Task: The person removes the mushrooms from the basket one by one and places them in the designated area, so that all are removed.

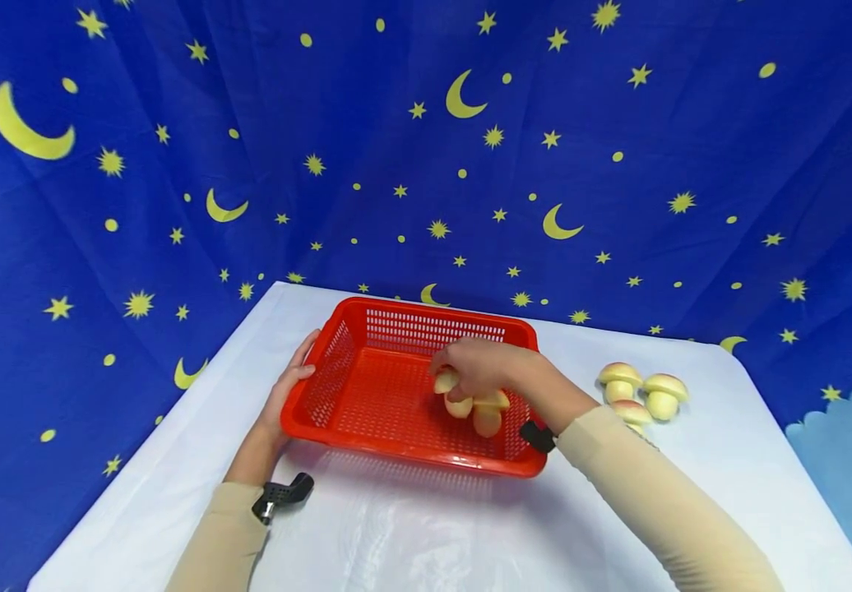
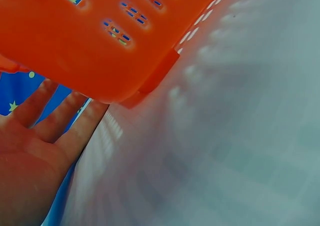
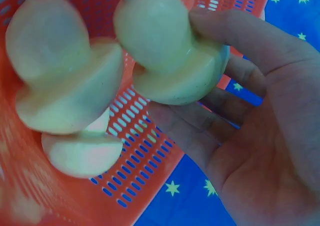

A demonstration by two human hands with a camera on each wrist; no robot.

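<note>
A toy mushroom (image 3: 162,50) with a pale rounded stem and yellowish cap is pinched between the thumb and fingers of my right hand (image 1: 474,366), inside the red plastic basket (image 1: 411,462). Close beside it in the right wrist view is another mushroom (image 3: 60,70), with a third mushroom (image 3: 82,153) partly hidden behind that one. My left hand (image 1: 285,396) rests against the outside of the basket's left end, fingers (image 2: 82,126) extended along the wall and thumb near the rim.
Three more mushrooms (image 1: 665,396) with reddish-yellow caps stand grouped on the white-covered table (image 1: 396,543), right of the basket. A blue cloth (image 1: 367,148) printed with yellow moons and stars hangs behind the table and along its left side.
</note>
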